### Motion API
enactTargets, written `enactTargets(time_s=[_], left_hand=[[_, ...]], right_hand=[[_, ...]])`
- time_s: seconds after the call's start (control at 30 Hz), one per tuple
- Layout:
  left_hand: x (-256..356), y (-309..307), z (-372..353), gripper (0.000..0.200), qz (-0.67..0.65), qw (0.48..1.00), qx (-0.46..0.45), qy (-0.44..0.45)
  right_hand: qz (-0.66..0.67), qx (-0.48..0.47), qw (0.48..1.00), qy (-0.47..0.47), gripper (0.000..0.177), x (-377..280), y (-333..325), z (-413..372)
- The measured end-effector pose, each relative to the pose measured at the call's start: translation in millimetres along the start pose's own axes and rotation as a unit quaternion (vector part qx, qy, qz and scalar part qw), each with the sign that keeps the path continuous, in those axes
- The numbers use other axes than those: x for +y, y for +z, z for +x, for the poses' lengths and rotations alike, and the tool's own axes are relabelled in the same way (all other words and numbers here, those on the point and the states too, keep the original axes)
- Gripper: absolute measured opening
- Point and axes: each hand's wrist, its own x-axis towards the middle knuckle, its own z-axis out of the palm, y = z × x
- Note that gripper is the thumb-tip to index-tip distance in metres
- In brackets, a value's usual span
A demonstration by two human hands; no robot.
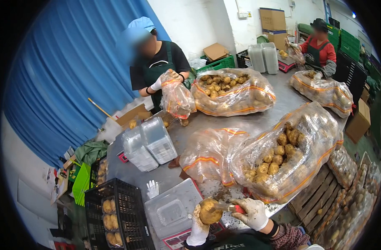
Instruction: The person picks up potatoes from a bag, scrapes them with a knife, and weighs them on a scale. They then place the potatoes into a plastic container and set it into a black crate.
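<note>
At the lower edge of the head view, my left hand [197, 227], in a white glove, is closed around a potato [210, 211]. My gloved right hand [253, 213] grips a red-handled tool [238, 208]. Its greyish end meets the potato's side, and I cannot make out whether it is a blade. Left of the potato, a clear plastic tray [167, 212] rests on a scale [177, 241] with red edges. Beyond my right hand lies a large clear bag of potatoes [273, 160], its mouth open. Dirt is scattered on the table beside the bag.
A black crate [132, 212] with packed potatoes stands at left. Stacked clear trays [151, 143] and a white glove [152, 189] sit on the metal table [244, 121]. Two co-workers handle bags across it. More potato bags lie by a wooden pallet [313, 196].
</note>
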Motion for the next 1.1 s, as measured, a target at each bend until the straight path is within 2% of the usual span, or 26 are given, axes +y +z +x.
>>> enactTargets(time_s=[0.07, 0.1, 0.23, 0.4, 0.5, 0.53, 0.6, 0.67, 0.73, 0.8, 0.87, 0.9, 0.93, 1.0, 1.07, 1.1], left_hand=[[-0.1, 7.7, -3.3, 0.062, 0.034, 0.999, 0.015, 0.019], [0.2, 9.4, -4.4, 0.062, 0.035, 0.999, 0.015, 0.018], [3.8, 16.2, -14.5, 0.063, 0.021, 0.999, 0.019, 0.023], [2.6, 18.5, -17.3, 0.063, 0.002, 1.0, 0.029, 0.008], [3.1, 18.7, -17.1, 0.062, 0.001, 0.999, 0.019, 0.031], [2.7, 17.8, -17.3, 0.062, -0.009, 0.999, 0.036, 0.021], [2.5, 19.7, -18.7, 0.061, -0.021, 0.998, 0.052, 0.011], [3.6, 24.2, -21.0, 0.06, 0.005, 0.998, 0.051, 0.033], [4.3, 23.1, -19.7, 0.059, -0.002, 0.999, 0.044, 0.03], [3.2, 21.3, -19.7, 0.057, -0.011, 0.999, 0.036, 0.022], [0.9, 21.0, -21.1, 0.058, -0.001, 0.997, 0.061, 0.045], [0.8, 20.9, -20.0, 0.058, 0.0, 0.997, 0.06, 0.048], [1.4, 20.5, -19.5, 0.058, 0.0, 0.998, 0.04, 0.041], [2.4, 20.5, -20.2, 0.057, 0.003, 0.999, 0.019, 0.029], [0.1, 24.3, -19.7, 0.059, 0.031, 0.995, 0.079, 0.061], [0.0, 25.8, -19.5, 0.059, 0.029, 0.995, 0.078, 0.063]], right_hand=[[-0.17, 0.024, 0.982, -0.078, 0.042, -6.1, -4.2, 7.3], [-0.204, 0.041, 0.973, -0.101, 0.041, -0.8, 0.6, 8.1], [-0.197, 0.02, 0.971, -0.13, 0.038, -7.8, -3.5, 3.5], [-0.208, 0.04, 0.969, -0.129, 0.036, -9.0, -5.3, 7.5], [-0.189, -0.008, 0.965, -0.18, 0.034, -21.1, -5.4, 0.1], [-0.187, -0.007, 0.966, -0.178, 0.034, -19.6, -6.0, 2.6], [-0.2, 0.028, 0.972, -0.117, 0.035, -11.1, -9.8, 13.0], [-0.209, 0.056, 0.967, -0.131, 0.037, -11.4, -8.9, 11.7], [-0.189, 0.001, 0.966, -0.178, 0.037, -29.8, -11.6, 6.1], [-0.162, 0.012, 0.971, -0.175, 0.037, -20.4, -10.4, 9.9], [-0.209, 0.046, 0.967, -0.14, 0.038, -9.0, -12.3, 16.7], [-0.167, 0.036, 0.97, -0.175, 0.039, -15.6, -13.5, 11.9], [-0.187, 0.003, 0.966, -0.179, 0.037, -30.5, -16.8, 8.5], [-0.176, 0.009, 0.967, -0.186, 0.037, -23.8, -13.6, 9.3], [-0.224, 0.053, 0.959, -0.165, 0.038, -6.3, -15.0, 19.4], [-0.194, 0.052, 0.965, -0.17, 0.036, -9.9, -15.3, 19.3]])
